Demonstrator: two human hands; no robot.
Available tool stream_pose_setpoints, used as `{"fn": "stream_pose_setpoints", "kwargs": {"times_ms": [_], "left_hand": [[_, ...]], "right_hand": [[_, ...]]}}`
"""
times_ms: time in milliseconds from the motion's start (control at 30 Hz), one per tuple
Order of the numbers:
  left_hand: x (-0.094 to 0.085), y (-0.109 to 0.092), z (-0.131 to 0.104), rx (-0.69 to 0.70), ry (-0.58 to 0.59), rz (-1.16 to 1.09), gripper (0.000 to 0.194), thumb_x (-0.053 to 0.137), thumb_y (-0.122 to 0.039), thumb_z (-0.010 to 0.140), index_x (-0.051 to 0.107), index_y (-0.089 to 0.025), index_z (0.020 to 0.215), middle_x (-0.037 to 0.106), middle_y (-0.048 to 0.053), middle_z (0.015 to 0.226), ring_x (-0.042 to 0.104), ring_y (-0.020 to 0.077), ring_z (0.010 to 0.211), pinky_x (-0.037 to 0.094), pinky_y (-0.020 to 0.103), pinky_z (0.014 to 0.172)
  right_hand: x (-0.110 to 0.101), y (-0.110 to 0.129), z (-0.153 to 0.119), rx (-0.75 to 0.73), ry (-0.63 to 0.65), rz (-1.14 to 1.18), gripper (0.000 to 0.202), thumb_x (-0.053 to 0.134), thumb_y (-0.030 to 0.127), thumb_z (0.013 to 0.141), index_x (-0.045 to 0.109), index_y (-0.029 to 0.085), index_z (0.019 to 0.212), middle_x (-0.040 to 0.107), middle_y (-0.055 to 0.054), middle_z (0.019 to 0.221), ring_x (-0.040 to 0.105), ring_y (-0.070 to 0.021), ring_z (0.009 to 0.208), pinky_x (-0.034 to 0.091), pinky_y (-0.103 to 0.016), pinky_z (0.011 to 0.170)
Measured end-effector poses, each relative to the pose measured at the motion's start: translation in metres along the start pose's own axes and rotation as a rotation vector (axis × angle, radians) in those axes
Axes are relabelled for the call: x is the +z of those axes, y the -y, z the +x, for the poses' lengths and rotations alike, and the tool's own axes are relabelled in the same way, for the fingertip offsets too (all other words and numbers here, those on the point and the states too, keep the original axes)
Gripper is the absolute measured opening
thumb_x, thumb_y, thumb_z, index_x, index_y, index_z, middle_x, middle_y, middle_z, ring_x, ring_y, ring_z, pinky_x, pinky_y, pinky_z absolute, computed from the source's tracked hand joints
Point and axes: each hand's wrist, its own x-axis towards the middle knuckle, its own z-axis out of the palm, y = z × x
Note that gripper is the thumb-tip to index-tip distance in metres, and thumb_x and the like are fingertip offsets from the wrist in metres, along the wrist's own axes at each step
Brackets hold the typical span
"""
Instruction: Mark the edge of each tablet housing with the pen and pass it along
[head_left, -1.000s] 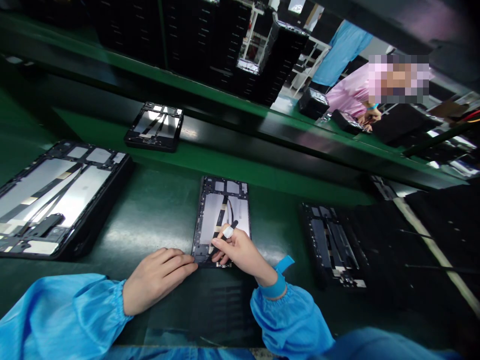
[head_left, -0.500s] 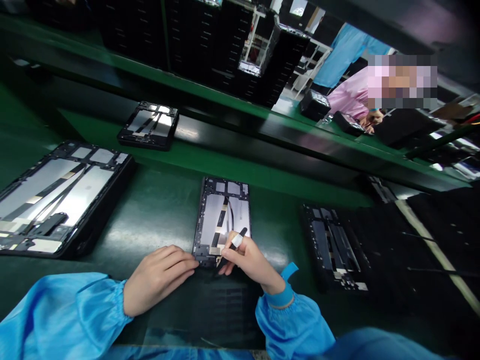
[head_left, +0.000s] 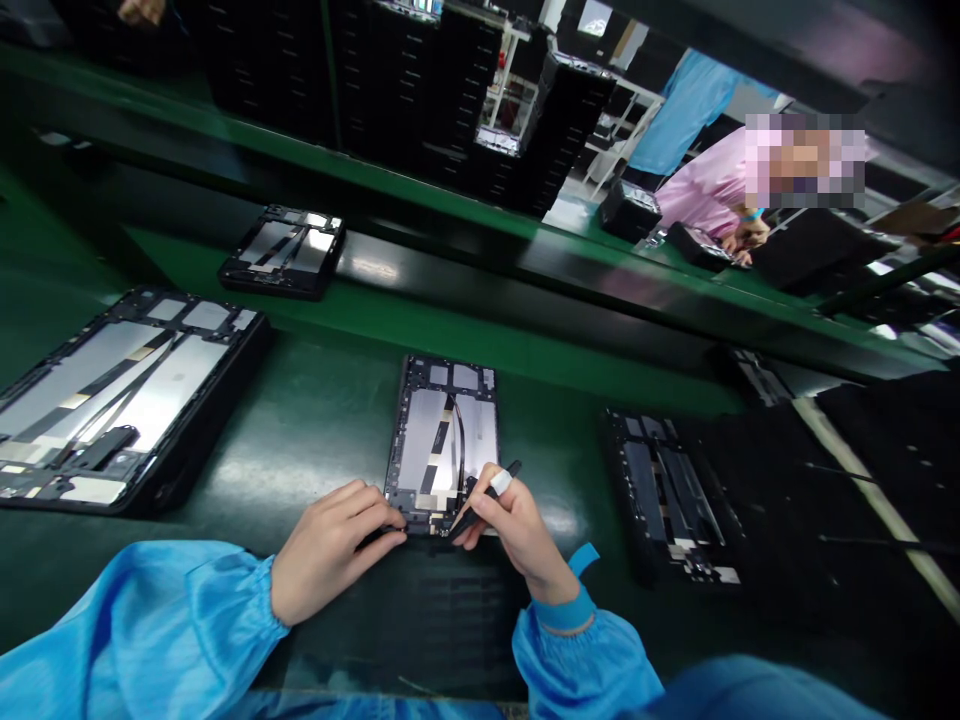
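In front of me on the green bench lies an opened tablet [head_left: 412, 440], its inner plate, flat cables and boards showing. My right hand [head_left: 510, 520] is closed round black tweezers [head_left: 466, 520] with a white wrap on the grip. The tweezer tips are down at small parts along the tablet's near edge; whether they pinch anything is too small to tell. My left hand [head_left: 337, 540] has its thumb and fingers closed at the tablet's near left corner. Part of the near right corner is hidden by my right hand.
A stack of opened tablets [head_left: 127, 390] stands at the left, with a smaller stack [head_left: 285, 250] behind it. More opened tablets [head_left: 664, 490] lie at the right beside dark material [head_left: 780, 500]. Beyond the raised ledge [head_left: 600, 290], a person in pink [head_left: 697, 195] works.
My right hand has shifted slightly right, and the tweezers now point at the tablet's near edge. My left hand has moved right, its thumb and fingers closing on the tablet's corner.
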Motion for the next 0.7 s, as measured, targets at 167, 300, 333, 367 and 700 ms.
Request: {"fn": "stream_pose_setpoints", "kwargs": {"times_ms": [167,300,333,367,700], "left_hand": [[0.0,0.0,0.001,-0.037,0.013,-0.012,0.037,0.042,-0.041,0.114,0.067,-0.021,0.095,0.066,0.001,0.088,0.061,0.0169,0.081,0.047,0.025,0.071],[-0.002,-0.003,-0.001,0.101,-0.019,0.224,0.03,0.042,-0.027,0.114,0.067,-0.02,0.098,0.064,0.002,0.085,0.055,0.0183,0.076,0.041,0.029,0.068],[-0.002,-0.003,-0.002,0.155,-0.031,0.305,0.029,0.042,-0.021,0.113,0.067,-0.019,0.1,0.065,0.002,0.086,0.054,0.0188,0.075,0.039,0.031,0.068],[-0.002,-0.004,-0.005,0.205,-0.04,0.377,0.028,0.041,-0.017,0.112,0.067,-0.018,0.104,0.066,0.003,0.089,0.054,0.0193,0.076,0.039,0.032,0.068],[-0.01,0.001,-0.028,0.311,0.043,0.594,0.044,0.029,-0.004,0.106,0.061,-0.013,0.135,0.072,0.008,0.116,0.059,0.0214,0.088,0.042,0.036,0.08]], "right_hand": [[-0.001,-0.003,0.003,-0.013,0.01,0.062,0.056,0.084,0.066,0.078,0.05,0.021,0.078,0.078,-0.003,0.065,0.077,-0.0172,0.055,0.057,-0.018,0.047],[-0.002,-0.004,0.003,-0.019,0.019,0.098,0.054,0.085,0.063,0.08,0.05,0.021,0.079,0.078,-0.002,0.064,0.078,-0.0166,0.055,0.056,-0.016,0.047],[-0.002,-0.004,0.003,-0.018,0.021,0.105,0.054,0.085,0.062,0.08,0.051,0.021,0.079,0.079,-0.003,0.064,0.078,-0.0163,0.055,0.056,-0.016,0.047],[-0.002,-0.004,0.003,-0.018,0.021,0.11,0.053,0.085,0.062,0.08,0.051,0.021,0.079,0.079,-0.003,0.065,0.078,-0.016,0.056,0.056,-0.015,0.047],[0.0,-0.001,0.003,-0.01,-0.007,0.101,0.054,0.086,0.063,0.077,0.052,0.021,0.077,0.079,-0.003,0.065,0.078,-0.0164,0.055,0.057,-0.016,0.047]]}}
